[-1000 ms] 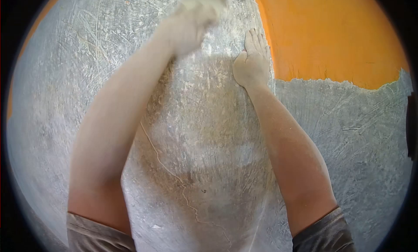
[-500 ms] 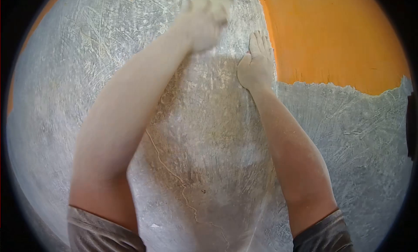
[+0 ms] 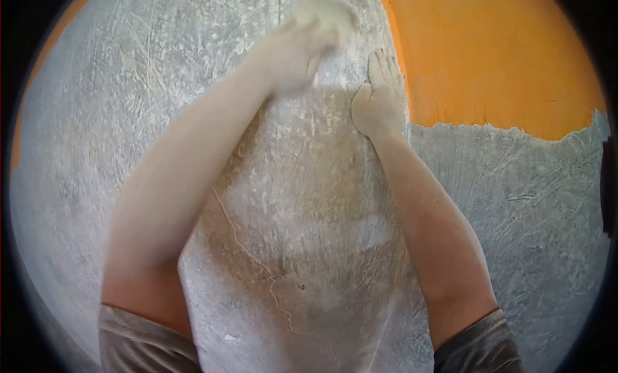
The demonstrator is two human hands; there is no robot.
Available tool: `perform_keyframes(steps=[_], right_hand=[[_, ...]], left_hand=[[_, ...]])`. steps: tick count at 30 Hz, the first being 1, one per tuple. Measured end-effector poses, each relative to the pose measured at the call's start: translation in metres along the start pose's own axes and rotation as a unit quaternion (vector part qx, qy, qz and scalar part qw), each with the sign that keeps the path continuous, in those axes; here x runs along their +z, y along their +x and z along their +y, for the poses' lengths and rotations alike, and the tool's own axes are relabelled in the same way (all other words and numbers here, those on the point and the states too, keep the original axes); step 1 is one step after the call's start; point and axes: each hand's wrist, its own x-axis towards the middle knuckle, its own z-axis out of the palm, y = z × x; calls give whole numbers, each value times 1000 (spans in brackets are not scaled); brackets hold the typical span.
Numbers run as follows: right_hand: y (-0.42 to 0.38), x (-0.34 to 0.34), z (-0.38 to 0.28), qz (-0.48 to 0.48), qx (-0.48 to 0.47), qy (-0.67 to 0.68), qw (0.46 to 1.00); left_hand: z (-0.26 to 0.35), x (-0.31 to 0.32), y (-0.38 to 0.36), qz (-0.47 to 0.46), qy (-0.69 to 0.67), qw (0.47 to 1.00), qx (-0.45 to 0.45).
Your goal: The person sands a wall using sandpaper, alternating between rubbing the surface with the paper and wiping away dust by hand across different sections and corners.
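My left hand, blurred by motion and coated in pale dust, is closed around a pale, rounded pad. The pad overlaps the upper middle of the scraped grey wall; its exact kind is lost in the blur. To the right, my right hand lies flat against the wall with its fingers pointing up, close beside the orange edge. Dust whitens that hand too, and nothing is in it.
Orange paint covers the upper right wall, ending in a ragged lower edge. A thin crack runs down the grey surface below my left forearm. A dark strip shows at the far right.
My left hand and the pad have moved down the wall a little, with the pad also slightly to the right. My right hand stays in nearly the same place.
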Motion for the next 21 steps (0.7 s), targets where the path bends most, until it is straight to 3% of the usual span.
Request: perform_keyframes(steps=[2,4,5,7,10,13,16,19,21], right_hand=[[0,-1,-1,5,-7,-7,1000],[-2,-3,1,8,-13,-8,1000],[-4,-4,4,5,-12,-12,1000],[-3,-4,2,-3,-14,-12,1000],[-1,-3,-2,-3,6,10,1000],[0,3,1,8,-11,-19,1000],[-4,2,2,36,-18,0,999],[-3,-5,-1,-20,11,12,1000],[-2,-2,-2,-12,12,4,1000]], left_hand=[[-14,-5,45,12,-14,991,-131],[0,-16,43,-12,10,991,-134],[14,-17,33,-30,21,991,-133],[33,-15,-17,-51,116,992,-10],[17,-7,-40,-21,-6,1000,8],[-5,-15,25,15,-87,984,-153],[9,-11,30,-7,4,990,-143],[32,2,-50,23,18,999,-30],[17,-6,-45,-10,-11,999,-32]])
